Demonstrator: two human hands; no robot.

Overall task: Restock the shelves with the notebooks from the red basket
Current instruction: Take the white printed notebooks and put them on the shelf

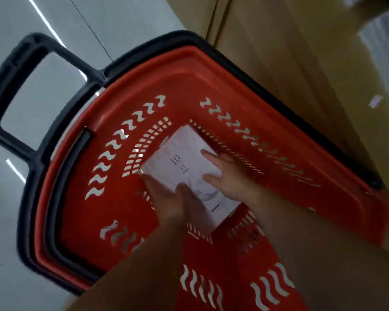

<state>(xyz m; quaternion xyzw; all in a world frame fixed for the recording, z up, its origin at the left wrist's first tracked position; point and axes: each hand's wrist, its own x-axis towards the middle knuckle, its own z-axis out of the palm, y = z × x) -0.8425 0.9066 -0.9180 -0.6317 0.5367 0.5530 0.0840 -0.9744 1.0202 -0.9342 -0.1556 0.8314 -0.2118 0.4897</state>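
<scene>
A red plastic basket (112, 135) with a dark rim and a dark pull handle (16, 90) fills the view from above. At its bottom lies a stack of white notebooks (180, 158), the top cover marked "10". Both my arms reach down into the basket. My left hand (166, 198) grips the stack's near-left edge, thumb on the cover. My right hand (227, 176) holds the right edge, with its thumb and one finger lying on the cover. The view is blurred, so I cannot tell whether the stack is lifted off the basket floor.
Pale glossy floor tiles (43, 16) lie to the left of the basket. Brown cardboard boxes (290, 63) stand close against the basket's right side. Something white and blurred shows at the top right corner.
</scene>
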